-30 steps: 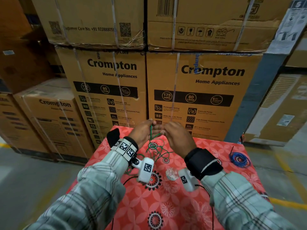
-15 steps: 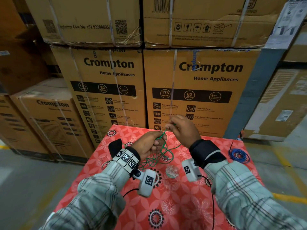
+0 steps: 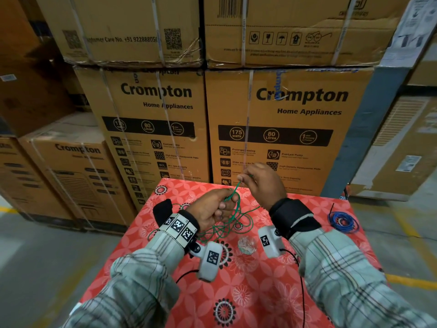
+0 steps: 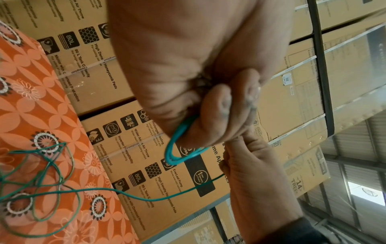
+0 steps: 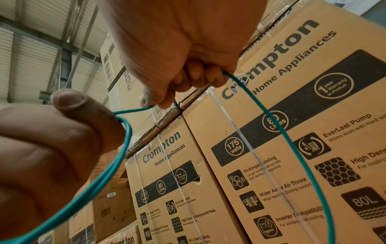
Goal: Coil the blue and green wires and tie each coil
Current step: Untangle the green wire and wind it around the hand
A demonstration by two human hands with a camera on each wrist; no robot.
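Observation:
A thin green wire (image 3: pixel 233 217) lies in loose tangled loops on the red flowered tablecloth (image 3: pixel 248 292). My left hand (image 3: pixel 216 207) pinches a small coil of a few turns of it (image 4: pixel 177 145) between thumb and fingers. Up and to the right, my right hand (image 3: pixel 257 179) pinches the strand (image 5: pixel 246 89) that runs from the coil, and the rest of the wire (image 5: pixel 292 148) trails down from its curled fingers. The blue wire (image 3: pixel 343 221) sits as a finished-looking coil at the table's right edge, away from both hands.
A small clear bundle, perhaps of rubber bands (image 3: pixel 247 243), lies on the cloth between my wrists. Stacked cardboard appliance boxes (image 3: pixel 283 129) stand right behind the table. Grey floor (image 3: pixel 47 268) with yellow lines surrounds the table.
The hands were together at the far edge; the left has dropped with the coil, and the right has pulled up and to the right, drawing the green strand out.

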